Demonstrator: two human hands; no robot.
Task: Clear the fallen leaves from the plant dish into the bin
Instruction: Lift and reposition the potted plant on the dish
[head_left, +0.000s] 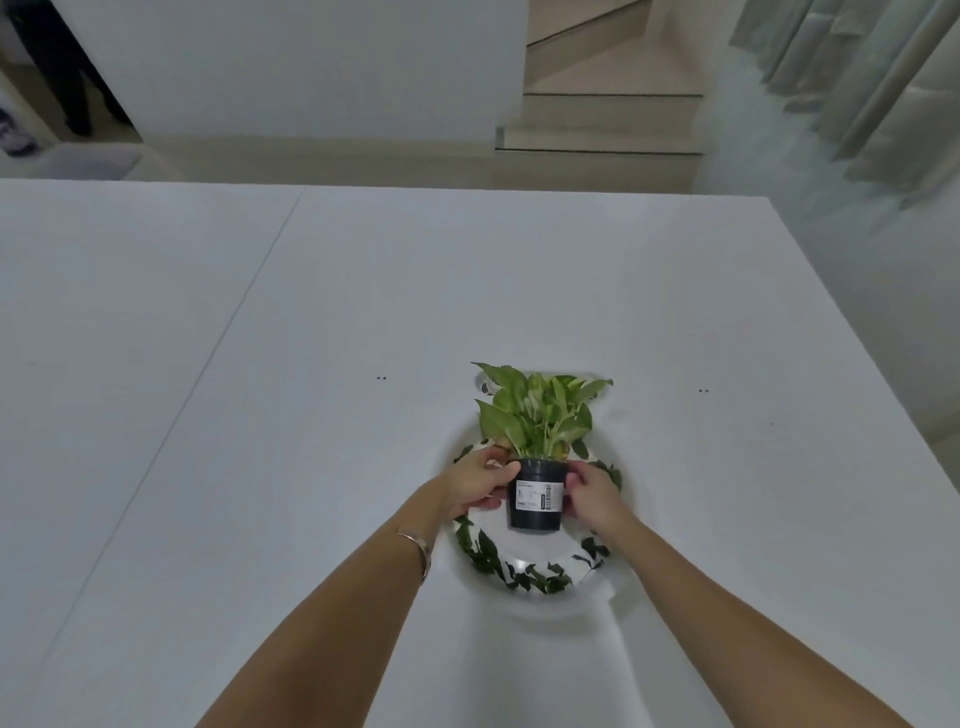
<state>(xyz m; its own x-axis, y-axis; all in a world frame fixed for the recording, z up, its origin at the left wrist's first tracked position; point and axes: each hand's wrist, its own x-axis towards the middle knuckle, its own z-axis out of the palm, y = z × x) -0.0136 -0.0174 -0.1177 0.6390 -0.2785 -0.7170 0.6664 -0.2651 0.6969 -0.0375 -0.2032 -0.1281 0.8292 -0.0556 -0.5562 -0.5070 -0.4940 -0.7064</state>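
Note:
A black plastic pot (537, 499) with a white label holds a green leafy plant (535, 410). It stands over the middle of a white dish (587, 584) whose rim carries dark green leaves (524, 571); whether the pot rests on the dish or is lifted off it I cannot tell. My left hand (478, 486) grips the pot's left side and my right hand (592, 496) grips its right side. More dark leaves (610, 475) show past my right hand. No bin is in view.
The dish sits on a large white table (311, 415) with a seam running down its left part. The table's far edge and right edge are in view. Beyond it are wooden stairs (608, 119) and pale curtains (857, 88).

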